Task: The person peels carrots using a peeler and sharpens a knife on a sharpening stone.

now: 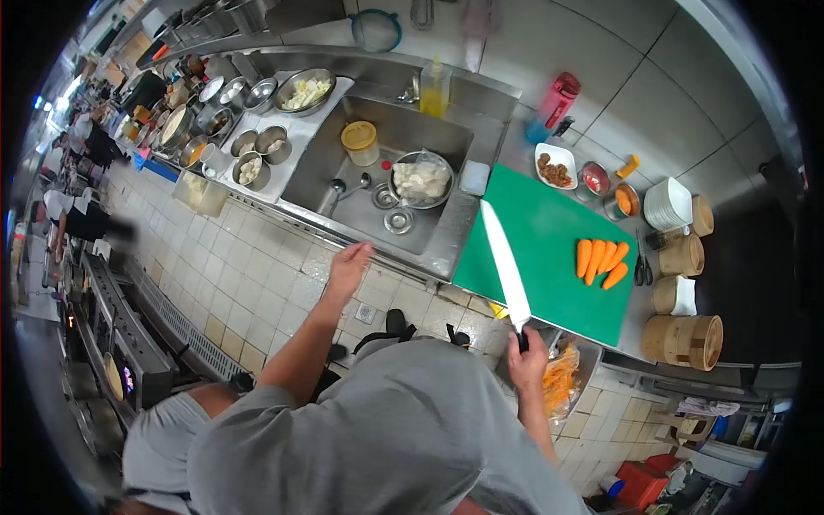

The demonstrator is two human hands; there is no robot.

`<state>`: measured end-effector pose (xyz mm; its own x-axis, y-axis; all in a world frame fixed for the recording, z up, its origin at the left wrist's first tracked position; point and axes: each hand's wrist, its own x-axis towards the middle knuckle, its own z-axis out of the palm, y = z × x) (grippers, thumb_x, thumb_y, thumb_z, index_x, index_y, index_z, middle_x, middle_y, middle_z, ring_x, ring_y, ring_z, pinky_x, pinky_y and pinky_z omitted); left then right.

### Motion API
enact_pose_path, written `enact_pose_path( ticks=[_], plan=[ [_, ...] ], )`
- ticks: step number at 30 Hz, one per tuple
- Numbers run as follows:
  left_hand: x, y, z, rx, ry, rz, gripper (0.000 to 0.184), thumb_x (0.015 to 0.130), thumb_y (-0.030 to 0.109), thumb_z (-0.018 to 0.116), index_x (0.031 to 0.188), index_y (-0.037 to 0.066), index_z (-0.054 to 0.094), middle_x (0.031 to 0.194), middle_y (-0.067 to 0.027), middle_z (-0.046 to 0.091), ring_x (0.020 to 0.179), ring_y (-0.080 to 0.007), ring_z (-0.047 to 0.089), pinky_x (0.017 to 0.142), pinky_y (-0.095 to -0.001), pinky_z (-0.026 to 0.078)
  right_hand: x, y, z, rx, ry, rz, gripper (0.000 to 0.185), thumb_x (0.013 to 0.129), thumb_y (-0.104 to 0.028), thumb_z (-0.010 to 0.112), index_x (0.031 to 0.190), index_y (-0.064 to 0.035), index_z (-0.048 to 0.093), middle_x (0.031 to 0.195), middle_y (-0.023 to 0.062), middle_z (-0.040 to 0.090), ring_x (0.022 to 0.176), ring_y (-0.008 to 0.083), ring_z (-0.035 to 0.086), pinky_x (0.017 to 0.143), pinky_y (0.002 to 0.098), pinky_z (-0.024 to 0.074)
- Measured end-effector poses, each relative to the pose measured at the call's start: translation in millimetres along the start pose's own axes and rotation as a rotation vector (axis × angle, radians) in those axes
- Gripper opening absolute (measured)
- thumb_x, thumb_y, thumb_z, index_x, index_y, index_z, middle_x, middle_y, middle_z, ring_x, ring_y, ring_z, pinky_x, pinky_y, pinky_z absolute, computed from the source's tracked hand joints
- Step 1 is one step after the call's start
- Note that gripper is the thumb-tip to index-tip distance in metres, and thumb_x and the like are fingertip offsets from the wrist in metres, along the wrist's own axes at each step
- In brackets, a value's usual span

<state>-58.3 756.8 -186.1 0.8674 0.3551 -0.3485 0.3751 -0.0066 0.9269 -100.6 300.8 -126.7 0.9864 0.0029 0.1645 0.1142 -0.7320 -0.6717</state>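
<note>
My right hand (528, 360) is wrapped round the black handle of a long knife (505, 262), whose blade lies over the left part of the green cutting board (549, 232). Several peeled carrots (601, 260) rest on the board's right side. In front of the sink's near edge, my left hand (348, 268) hangs in the air above the floor, its fingers slightly bent and partly apart, with nothing in them. Below the board, beside my right hand, a container holds orange shreds (562, 378) in a plastic bag.
The sink (300, 180) holds a bowl of pale food (421, 180) and a yellow-lidded tub (360, 143). Bamboo steamers (682, 342), scissors (643, 259) and a white dish (556, 166) stand round the board. Other people (73, 210) are at the far left.
</note>
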Motion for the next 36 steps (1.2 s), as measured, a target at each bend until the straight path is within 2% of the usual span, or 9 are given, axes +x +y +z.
enact_pose_path(
  ticks=[2,6,7,10,17,18,29,34,36],
  plan=[
    [-27.7,45.5,12.7,-0.438,-0.232,-0.126,0.047,0.108,0.036,0.06,0.144,0.005,0.06,0.133,-0.0088,0.07,0.111,-0.0208,0.067,0.092,-0.0372,0.055,19.4,-48.2,13.1,0.047,-0.029,-0.174,0.028,0.087,-0.02,0.081,0.105,-0.0006,0.073,0.096,0.0213,0.074,0.087,0.0409,0.072,0.078,0.0462,0.0581],
    [-50.3,112.0,48.8,-0.814,-0.708,-0.085,0.052,0.111,0.044,0.05,0.147,0.008,0.057,0.159,-0.012,0.05,0.139,-0.0233,0.053,0.11,-0.0468,0.045,49.6,-127.2,25.5,0.076,-0.172,-0.358,0.027,0.085,-0.018,0.084,0.104,-0.0015,0.073,0.096,0.0187,0.074,0.085,0.0376,0.072,0.073,0.0435,0.0581],
    [-53.4,120.3,50.4,-0.821,-0.692,-0.078,0.052,0.111,0.044,0.05,0.147,0.008,0.057,0.159,-0.012,0.05,0.139,-0.0233,0.053,0.11,-0.0468,0.045,54.8,-138.1,28.9,0.101,-0.156,-0.391,0.027,0.085,-0.018,0.084,0.104,-0.0015,0.073,0.094,0.0184,0.074,0.083,0.0373,0.072,0.072,0.0434,0.0578],
    [-54.5,137.2,50.3,-1.096,-0.937,-0.054,0.055,0.112,0.042,0.045,0.157,0.01,0.045,0.17,-0.0089,0.033,0.15,-0.0274,0.041,0.122,-0.0539,0.033,73.4,-162.6,28.6,0.133,-0.148,-0.444,0.027,0.086,-0.018,0.083,0.104,-0.0013,0.073,0.091,0.018,0.073,0.082,0.037,0.072,0.071,0.0436,0.0573],
    [-43.3,141.9,55.0,-1.142,-0.845,0.072,0.057,0.106,0.039,0.056,0.158,0.017,0.048,0.172,-0.0033,0.031,0.153,-0.0272,0.039,0.125,-0.0518,0.031,109.9,-155.5,37.5,0.244,-0.294,-0.492,0.026,0.086,-0.017,0.083,0.104,-0.0019,0.073,0.088,0.0171,0.072,0.079,0.0365,0.071,0.07,0.0439,0.0567],
    [-40.7,143.3,53.4,-1.022,-0.833,0.074,0.063,0.104,0.046,0.058,0.161,0.022,0.043,0.177,-0.0051,0.019,0.159,-0.0287,0.026,0.129,-0.0554,0.019,118.4,-147.6,46.5,0.294,-0.3,-0.533,0.026,0.086,-0.018,0.083,0.105,-0.0023,0.074,0.088,0.0173,0.072,0.079,0.0366,0.071,0.07,0.0439,0.0568],
    [-11.7,120.5,52.7,-1.001,-0.767,0.021,0.056,0.104,0.045,0.058,0.155,0.021,0.05,0.175,-0.003,0.025,0.159,-0.0281,0.027,0.129,-0.0565,0.019,145.8,-129.1,61.4,0.28,-0.319,-0.53,0.03,0.084,-0.025,0.085,0.105,-0.0046,0.076,0.095,0.0163,0.076,0.086,0.0361,0.075,0.074,0.0415,0.0608],
    [15.3,137.4,67.3,-1.053,-1.011,-0.001,0.061,0.106,0.039,0.057,0.161,0.016,0.043,0.174,-0.0029,0.027,0.156,-0.0253,0.032,0.126,-0.0551,0.026,153.2,-114.8,70.8,0.35,-0.269,-0.457,0.031,0.084,-0.025,0.085,0.105,-0.0031,0.075,0.094,0.0176,0.075,0.085,0.0374,0.074,0.075,0.0437,0.0594],
    [34.0,139.2,68.6,-1.021,-1.005,-0.021,0.062,0.105,0.041,0.058,0.16,0.015,0.044,0.174,-0.0046,0.026,0.157,-0.0269,0.032,0.127,-0.0545,0.026,156.2,-117.4,71.2,0.308,-0.241,-0.4,0.031,0.083,-0.022,0.086,0.102,-0.0008,0.075,0.093,0.0183,0.075,0.082,0.0373,0.073,0.073,0.043,0.0584]
  ],
)
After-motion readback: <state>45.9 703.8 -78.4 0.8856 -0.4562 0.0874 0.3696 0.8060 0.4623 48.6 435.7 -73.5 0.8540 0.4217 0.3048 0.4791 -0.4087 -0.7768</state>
